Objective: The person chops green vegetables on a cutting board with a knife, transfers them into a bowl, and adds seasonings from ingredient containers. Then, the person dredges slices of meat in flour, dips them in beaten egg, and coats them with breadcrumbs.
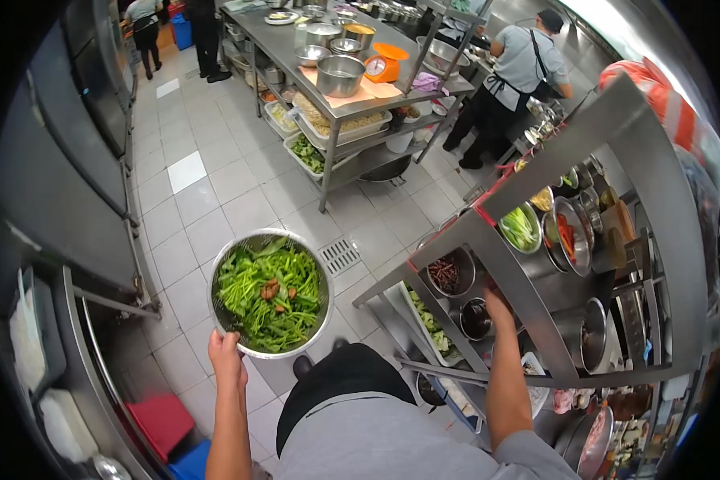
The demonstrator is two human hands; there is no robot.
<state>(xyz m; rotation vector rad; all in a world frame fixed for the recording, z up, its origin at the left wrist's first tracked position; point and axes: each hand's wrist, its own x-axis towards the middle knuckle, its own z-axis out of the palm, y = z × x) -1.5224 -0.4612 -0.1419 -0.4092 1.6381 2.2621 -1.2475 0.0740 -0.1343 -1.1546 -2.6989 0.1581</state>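
Left hand I see pinching the near-left rim of a metal bowl, held out over the tiled floor, left of a steel rack. Leafy greens fill it, brown pieces on top. Right hand at the rack, near a small dark-filled bowl; fingertips hidden, can't tell its grip. Orange scale on far tabletop.

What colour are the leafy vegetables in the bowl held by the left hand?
The leafy vegetables are bright green, shown in the head view.
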